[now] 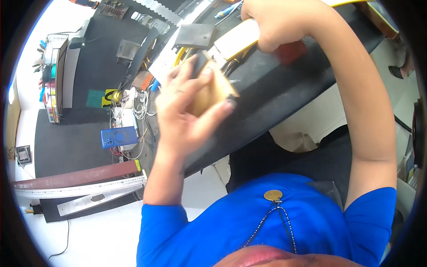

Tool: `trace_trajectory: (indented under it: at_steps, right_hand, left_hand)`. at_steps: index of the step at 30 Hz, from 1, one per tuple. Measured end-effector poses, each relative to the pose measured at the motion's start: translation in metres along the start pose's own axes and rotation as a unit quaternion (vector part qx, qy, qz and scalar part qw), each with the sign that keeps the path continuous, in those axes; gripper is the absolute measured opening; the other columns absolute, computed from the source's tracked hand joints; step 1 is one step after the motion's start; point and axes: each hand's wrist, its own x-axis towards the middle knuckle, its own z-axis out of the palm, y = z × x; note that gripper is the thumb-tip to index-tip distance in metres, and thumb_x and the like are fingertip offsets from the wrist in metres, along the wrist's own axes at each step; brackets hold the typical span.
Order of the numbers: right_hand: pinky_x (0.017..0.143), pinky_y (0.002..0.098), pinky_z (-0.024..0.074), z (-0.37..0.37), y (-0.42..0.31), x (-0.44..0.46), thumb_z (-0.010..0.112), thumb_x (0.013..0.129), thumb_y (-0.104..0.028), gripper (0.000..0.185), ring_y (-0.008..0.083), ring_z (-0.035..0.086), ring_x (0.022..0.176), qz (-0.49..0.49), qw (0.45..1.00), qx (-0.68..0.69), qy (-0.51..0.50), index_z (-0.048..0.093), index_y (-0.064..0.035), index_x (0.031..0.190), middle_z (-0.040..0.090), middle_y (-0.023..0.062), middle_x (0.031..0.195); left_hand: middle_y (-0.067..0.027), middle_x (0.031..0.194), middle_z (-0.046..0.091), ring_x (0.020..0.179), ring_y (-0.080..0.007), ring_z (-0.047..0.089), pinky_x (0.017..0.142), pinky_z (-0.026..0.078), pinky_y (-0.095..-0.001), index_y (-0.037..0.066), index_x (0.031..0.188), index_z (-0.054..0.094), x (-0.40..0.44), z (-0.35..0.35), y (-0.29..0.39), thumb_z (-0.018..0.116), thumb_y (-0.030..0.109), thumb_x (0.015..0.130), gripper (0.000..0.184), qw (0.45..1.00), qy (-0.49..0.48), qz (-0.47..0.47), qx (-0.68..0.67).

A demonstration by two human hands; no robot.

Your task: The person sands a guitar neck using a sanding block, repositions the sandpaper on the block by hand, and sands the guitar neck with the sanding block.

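My left hand [180,104] is closed around a tan, wood-like block [220,84] with dark parts at its end and corner. The thumb presses its near edge, and motion blurs the fingers. Farther up, my right hand [282,22] is bent over the far side of the bench, beside a white piece with a yellow edge [240,39]. Its fingertips are hidden, so I cannot tell whether it grips that piece. A blurred red object [290,52] lies just below the right hand. Between the hands, toward the back, sits a dark grey flat block [195,35].
A blue phone [119,137] lies left of my left arm, near tangled white cables [141,104]. A long ruler [80,189] and a dark red bar [80,174] stretch across the lower left. A filled rack [55,80] stands far left. The black bench [267,84] runs diagonally before me.
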Motion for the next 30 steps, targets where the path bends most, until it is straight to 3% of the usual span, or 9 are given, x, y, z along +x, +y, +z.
trace_trajectory:
  at_steps: [3, 7, 11, 15, 19, 22, 24, 26, 30]
  right_hand:
    - [0.080, 0.0455, 0.0597, 0.000, 0.003, 0.001, 0.079, 0.071, -0.029, 0.031, 0.0342, 0.078, 0.087, -0.004, 1.000, -0.001, -0.010, 0.083, -0.0076, 0.093, 0.080, 0.0173, 0.091]
    - [0.080, 0.0448, 0.0599, -0.003, -0.005, -0.003, 0.078, 0.071, -0.028, 0.031, 0.0339, 0.078, 0.087, 0.004, 1.000, 0.002, -0.010, 0.083, -0.0069, 0.094, 0.080, 0.0174, 0.091]
    - [0.081, 0.0448, 0.0598, -0.002, -0.004, -0.002, 0.078, 0.071, -0.027, 0.031, 0.0339, 0.078, 0.088, 0.026, 1.000, -0.011, -0.008, 0.083, -0.0067, 0.094, 0.080, 0.0177, 0.091]
    - [0.081, 0.0450, 0.0597, 0.001, 0.000, 0.001, 0.077, 0.072, -0.026, 0.030, 0.0341, 0.078, 0.089, 0.006, 1.000, -0.008, -0.005, 0.083, -0.0065, 0.094, 0.080, 0.0181, 0.091]
    - [0.082, 0.0450, 0.0597, -0.001, 0.003, -0.004, 0.077, 0.073, -0.027, 0.031, 0.0345, 0.078, 0.089, -0.011, 1.000, 0.010, -0.010, 0.083, -0.0066, 0.096, 0.080, 0.0183, 0.092]
    - [0.083, 0.0450, 0.0597, -0.002, -0.002, -0.001, 0.079, 0.073, -0.029, 0.033, 0.0345, 0.078, 0.090, -0.002, 1.000, 0.001, -0.003, 0.083, -0.0069, 0.098, 0.080, 0.0182, 0.093]
    - [0.083, 0.0450, 0.0597, 0.001, -0.001, -0.002, 0.080, 0.072, -0.030, 0.035, 0.0345, 0.078, 0.090, 0.013, 1.000, -0.007, 0.005, 0.083, -0.0070, 0.098, 0.080, 0.0181, 0.093]
    - [0.083, 0.0451, 0.0597, -0.001, 0.001, -0.001, 0.081, 0.072, -0.030, 0.035, 0.0345, 0.078, 0.090, 0.005, 1.000, 0.001, -0.003, 0.083, -0.0068, 0.098, 0.080, 0.0181, 0.093]
    - [0.083, 0.0452, 0.0597, -0.003, 0.003, 0.000, 0.080, 0.072, -0.030, 0.035, 0.0345, 0.078, 0.091, -0.018, 1.000, 0.009, -0.011, 0.083, -0.0066, 0.098, 0.080, 0.0180, 0.094]
  left_hand:
    - [-0.0306, 0.121, 0.074, 0.123, -0.0446, 0.069, 0.109, 0.049, -0.0517, -0.003, 0.114, 0.078, 0.009, -0.002, -0.022, 0.097, 0.033, 0.074, 0.057, 0.980, -0.002, -0.171, -0.104]
    - [-0.0319, 0.138, 0.069, 0.136, -0.0398, 0.061, 0.116, 0.043, -0.0481, -0.004, 0.124, 0.077, -0.003, -0.003, 0.008, 0.091, 0.025, 0.081, 0.054, 0.999, -0.037, 0.037, -0.010]
    - [-0.0341, 0.132, 0.071, 0.121, -0.0448, 0.067, 0.110, 0.049, -0.0527, -0.001, 0.117, 0.079, 0.009, -0.002, -0.026, 0.098, 0.032, 0.073, 0.058, 0.981, -0.001, -0.165, -0.098]
    - [-0.0320, 0.133, 0.071, 0.122, -0.0389, 0.068, 0.109, 0.049, -0.0530, -0.003, 0.116, 0.078, -0.006, -0.001, 0.003, 0.098, 0.032, 0.073, 0.059, 0.999, -0.014, 0.048, 0.006]
    - [-0.0303, 0.136, 0.070, 0.132, -0.0342, 0.062, 0.113, 0.046, -0.0435, -0.006, 0.119, 0.076, 0.010, -0.002, -0.016, 0.088, 0.015, 0.083, 0.044, 0.985, -0.021, -0.149, -0.085]
    - [-0.0282, 0.125, 0.074, 0.123, -0.0409, 0.068, 0.109, 0.047, -0.0537, -0.002, 0.116, 0.078, 0.000, 0.004, 0.009, 0.094, 0.032, 0.077, 0.054, 0.998, -0.002, 0.058, 0.002]
    - [-0.0286, 0.126, 0.074, 0.120, -0.0399, 0.069, 0.109, 0.048, -0.0539, -0.002, 0.117, 0.078, -0.007, -0.009, -0.010, 0.094, 0.031, 0.077, 0.053, 0.998, -0.038, 0.045, 0.011]
    - [-0.0282, 0.124, 0.074, 0.117, -0.0402, 0.069, 0.109, 0.048, -0.0513, -0.002, 0.116, 0.078, -0.001, -0.003, -0.031, 0.093, 0.029, 0.078, 0.052, 0.986, 0.006, -0.139, -0.092]
    - [-0.0300, 0.126, 0.074, 0.126, -0.0435, 0.068, 0.112, 0.045, -0.0540, -0.002, 0.119, 0.078, -0.005, 0.001, 0.007, 0.094, 0.033, 0.075, 0.058, 0.999, -0.007, 0.052, -0.009]
